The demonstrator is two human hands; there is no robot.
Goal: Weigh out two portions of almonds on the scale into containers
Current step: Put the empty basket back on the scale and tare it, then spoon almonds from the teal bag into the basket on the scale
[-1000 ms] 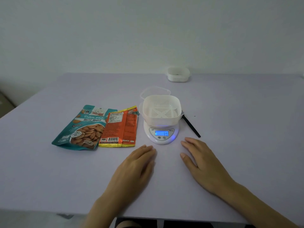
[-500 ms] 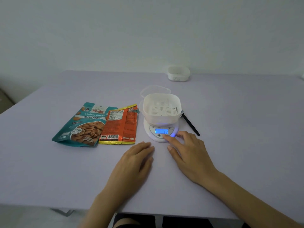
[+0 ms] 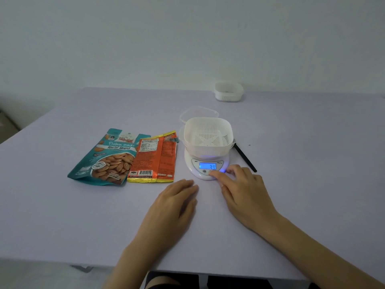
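Now, right hand (image 3: 245, 195): palm down, index fingertip (image 3: 213, 173) pressed on the front buttons of the scale (image 3: 206, 167), gripping nothing.
Left hand (image 3: 173, 207): flat on the table (image 3: 291, 155), fingers together, just beside the scale's front edge, empty.
Scale display: lit blue, reads 39.
White basket (image 3: 208, 134): sits on the scale, no almonds in it.
Almond bag (image 3: 106, 157): teal, lying flat left of the scale, touching an orange packet (image 3: 154, 157).
Second white container (image 3: 228, 91): at the far table edge, well apart.
Black stick (image 3: 244, 157): right of the scale.
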